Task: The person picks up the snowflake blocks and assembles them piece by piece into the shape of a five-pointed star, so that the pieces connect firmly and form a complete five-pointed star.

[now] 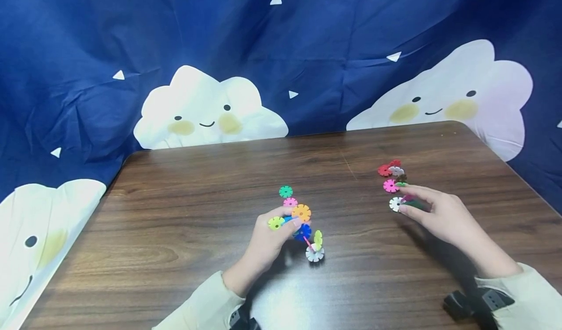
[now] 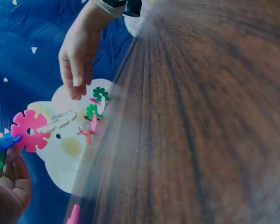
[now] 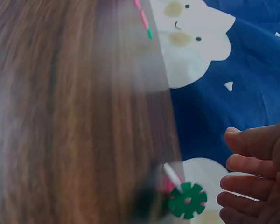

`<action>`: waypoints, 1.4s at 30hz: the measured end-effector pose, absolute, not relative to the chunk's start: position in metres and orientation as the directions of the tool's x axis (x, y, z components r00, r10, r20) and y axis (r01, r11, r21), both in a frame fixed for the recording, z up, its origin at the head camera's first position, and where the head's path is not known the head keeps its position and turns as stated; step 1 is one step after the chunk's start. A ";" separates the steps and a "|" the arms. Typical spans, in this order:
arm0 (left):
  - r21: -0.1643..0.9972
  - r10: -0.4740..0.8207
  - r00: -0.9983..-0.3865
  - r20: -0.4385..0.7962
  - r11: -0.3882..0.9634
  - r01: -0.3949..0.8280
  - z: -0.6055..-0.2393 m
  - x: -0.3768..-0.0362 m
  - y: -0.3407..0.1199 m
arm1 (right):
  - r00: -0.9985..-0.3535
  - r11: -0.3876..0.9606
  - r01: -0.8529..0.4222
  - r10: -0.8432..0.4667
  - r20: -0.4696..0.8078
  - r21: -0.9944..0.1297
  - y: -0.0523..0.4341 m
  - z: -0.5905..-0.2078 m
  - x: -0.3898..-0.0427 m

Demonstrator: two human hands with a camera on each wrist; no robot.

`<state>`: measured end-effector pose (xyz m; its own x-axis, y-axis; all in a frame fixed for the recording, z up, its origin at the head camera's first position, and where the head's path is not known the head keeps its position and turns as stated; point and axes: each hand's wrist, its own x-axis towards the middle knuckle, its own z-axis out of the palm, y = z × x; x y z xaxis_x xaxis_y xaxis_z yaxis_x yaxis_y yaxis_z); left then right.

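My left hand (image 1: 263,238) grips a joined cluster of notched plastic flower discs; an orange disc (image 1: 301,215) faces up beside the thumb. Also in the cluster are a yellow-green disc (image 1: 276,223), dark blue ones and a white disc (image 1: 314,255) at its near end. In the left wrist view a pink disc (image 2: 23,125) with a white one slotted in it juts from the fingers. My right hand (image 1: 445,220), fingers loosely extended, hovers by a second group of discs, among them a white disc (image 1: 394,204) and a green disc (image 3: 187,201). Nothing shows between its fingers in the right wrist view.
Past the left hand lie a teal-green disc (image 1: 286,191) and a pink disc (image 1: 290,202). Red discs (image 1: 384,170) form the far end of the right group. The brown wooden table (image 1: 175,198) ends at a blue curtain (image 1: 307,37) printed with clouds.
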<state>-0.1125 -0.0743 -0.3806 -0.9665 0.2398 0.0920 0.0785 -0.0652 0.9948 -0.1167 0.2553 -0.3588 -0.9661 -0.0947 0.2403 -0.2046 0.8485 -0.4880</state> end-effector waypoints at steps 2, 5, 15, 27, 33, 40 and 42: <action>0.995 0.239 -0.966 0.095 -0.064 0.082 -0.381 -0.113 -0.074 | -0.971 0.851 -0.193 -0.096 0.217 -0.489 0.258 -0.361 -0.118; 0.994 0.240 -0.965 0.103 -0.070 0.088 -0.381 -0.112 -0.074 | -0.981 0.853 -0.171 -0.102 0.163 -0.493 0.261 -0.365 -0.121; 0.993 0.234 -0.966 0.109 -0.072 0.095 -0.383 -0.114 -0.075 | -0.964 0.881 -0.252 -0.191 0.187 -0.400 0.264 -0.376 -0.127; 0.996 0.209 -0.974 0.089 -0.040 0.082 -0.384 -0.112 -0.075 | -0.879 0.906 -0.367 -0.264 0.397 -0.210 0.261 -0.386 -0.129; 0.995 0.215 -0.972 0.092 -0.048 0.084 -0.384 -0.112 -0.075 | -0.844 0.911 -0.373 -0.256 0.472 -0.173 0.260 -0.390 -0.131; 0.993 0.216 -0.970 0.113 -0.047 0.105 -0.385 -0.114 -0.075 | -0.820 0.914 -0.376 -0.252 0.515 -0.152 0.257 -0.389 -0.130; 0.993 0.211 -0.971 0.113 -0.044 0.107 -0.385 -0.114 -0.075 | -0.818 0.914 -0.376 -0.250 0.518 -0.153 0.257 -0.388 -0.131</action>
<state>-0.1137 -0.0753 -0.3846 -0.9708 0.2114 0.1135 0.1065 -0.0442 0.9933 -0.1306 0.2565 -0.3880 -0.8182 -0.2501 0.5177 -0.3762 0.9138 -0.1530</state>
